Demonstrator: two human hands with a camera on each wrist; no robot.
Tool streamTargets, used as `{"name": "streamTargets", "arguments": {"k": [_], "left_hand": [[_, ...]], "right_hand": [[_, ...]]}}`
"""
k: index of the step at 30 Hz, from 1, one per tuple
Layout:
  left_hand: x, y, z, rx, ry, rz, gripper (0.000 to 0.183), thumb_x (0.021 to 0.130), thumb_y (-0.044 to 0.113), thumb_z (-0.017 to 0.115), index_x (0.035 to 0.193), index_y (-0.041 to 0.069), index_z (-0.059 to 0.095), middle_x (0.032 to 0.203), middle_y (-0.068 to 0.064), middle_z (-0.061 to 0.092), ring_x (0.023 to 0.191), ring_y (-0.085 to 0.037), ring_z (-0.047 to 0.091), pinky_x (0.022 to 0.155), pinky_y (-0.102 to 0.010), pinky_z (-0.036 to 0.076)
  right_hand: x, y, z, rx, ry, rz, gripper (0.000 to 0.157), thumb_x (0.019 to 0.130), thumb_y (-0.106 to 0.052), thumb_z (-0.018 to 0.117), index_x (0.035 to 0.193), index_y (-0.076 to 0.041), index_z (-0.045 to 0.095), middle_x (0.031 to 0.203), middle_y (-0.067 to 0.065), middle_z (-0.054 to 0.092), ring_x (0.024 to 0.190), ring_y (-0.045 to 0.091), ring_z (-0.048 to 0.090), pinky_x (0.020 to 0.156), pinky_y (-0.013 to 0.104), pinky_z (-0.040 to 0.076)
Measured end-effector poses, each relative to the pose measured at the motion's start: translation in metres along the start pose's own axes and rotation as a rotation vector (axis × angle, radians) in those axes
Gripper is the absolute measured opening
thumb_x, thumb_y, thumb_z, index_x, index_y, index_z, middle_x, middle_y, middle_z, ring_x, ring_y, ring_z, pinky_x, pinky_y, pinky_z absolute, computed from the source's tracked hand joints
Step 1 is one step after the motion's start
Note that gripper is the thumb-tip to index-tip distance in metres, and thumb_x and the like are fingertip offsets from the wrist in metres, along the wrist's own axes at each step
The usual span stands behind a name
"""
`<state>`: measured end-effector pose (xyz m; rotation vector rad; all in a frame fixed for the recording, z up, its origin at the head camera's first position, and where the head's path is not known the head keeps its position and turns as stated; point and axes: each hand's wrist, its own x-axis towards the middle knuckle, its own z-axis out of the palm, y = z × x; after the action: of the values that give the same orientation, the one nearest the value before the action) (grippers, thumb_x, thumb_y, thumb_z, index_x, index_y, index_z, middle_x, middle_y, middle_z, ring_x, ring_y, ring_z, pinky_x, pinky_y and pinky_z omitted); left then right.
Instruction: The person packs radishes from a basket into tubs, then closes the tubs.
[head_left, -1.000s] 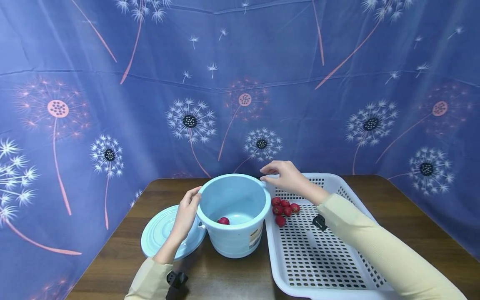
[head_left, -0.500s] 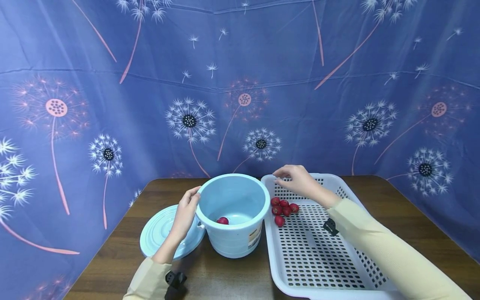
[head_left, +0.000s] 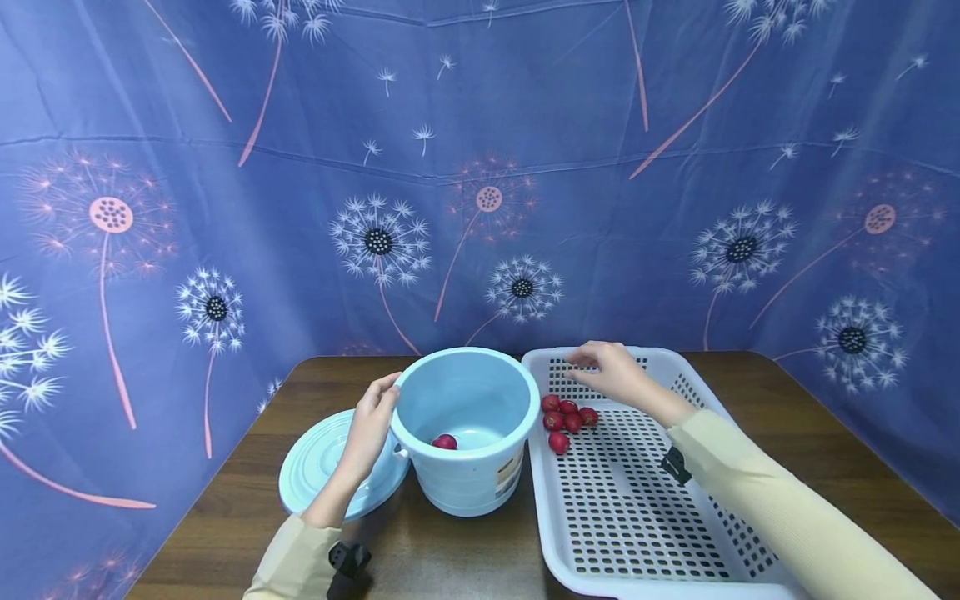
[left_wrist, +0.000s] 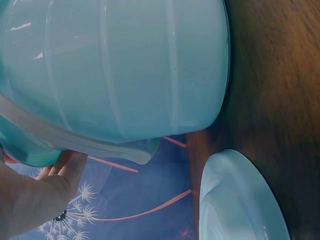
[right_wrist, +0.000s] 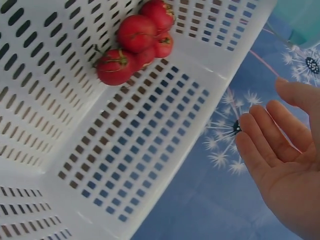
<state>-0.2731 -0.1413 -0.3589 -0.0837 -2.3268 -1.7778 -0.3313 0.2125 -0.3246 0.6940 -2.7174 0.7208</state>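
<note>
- Left hand [head_left: 371,418] is gripping the rim of the blue bucket [head_left: 459,485].
- Right hand [head_left: 611,372] is hovering above the white basket [head_left: 645,521], fingers relaxed, thumb apart.
- One red fruit [head_left: 445,442] is lying inside the bucket; other red fruits [head_left: 553,421] are clustering in the basket.

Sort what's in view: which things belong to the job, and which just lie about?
Likely in the job:
Light-blue round plastic bucket
Small round red fruits, one in the bucket
White rectangular perforated plastic basket

Probably just there:
Light-blue round plastic lid
Blue dandelion-print cloth backdrop
</note>
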Motion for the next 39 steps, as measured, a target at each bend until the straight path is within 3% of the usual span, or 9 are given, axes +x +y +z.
{"name": "streamTargets", "arguments": {"k": [19,30,39], "left_hand": [[0.003,-0.001,0.002,-0.004,0.006,0.002,0.042,0.100,0.027,0.040,0.135,0.005,0.046,0.136,-0.016,0.050,0.125,-0.030,0.047,0.106,-0.047,0.036],[0.002,0.002,-0.001,-0.006,0.011,-0.015,0.042,0.100,0.027,0.040,0.135,0.005,0.045,0.138,-0.015,0.049,0.127,-0.029,0.046,0.107,-0.047,0.034],[0.003,0.000,0.000,-0.006,0.011,-0.013,0.041,0.099,0.026,0.040,0.134,0.005,0.046,0.137,-0.015,0.050,0.126,-0.029,0.046,0.106,-0.047,0.035]], "right_hand": [[-0.006,0.030,0.020,-0.021,-0.050,0.071,0.024,0.084,-0.014,0.069,0.103,0.001,0.068,0.099,0.015,0.069,0.088,0.027,0.066,0.079,0.041,0.054],[-0.006,0.038,0.032,-0.030,-0.156,0.130,0.027,0.082,-0.010,0.068,0.106,0.002,0.067,0.103,0.017,0.068,0.094,0.029,0.063,0.082,0.042,0.052],[-0.010,0.048,0.038,-0.097,-0.153,0.158,0.026,0.081,-0.015,0.070,0.102,0.001,0.069,0.097,0.013,0.069,0.089,0.027,0.064,0.079,0.041,0.053]]}}
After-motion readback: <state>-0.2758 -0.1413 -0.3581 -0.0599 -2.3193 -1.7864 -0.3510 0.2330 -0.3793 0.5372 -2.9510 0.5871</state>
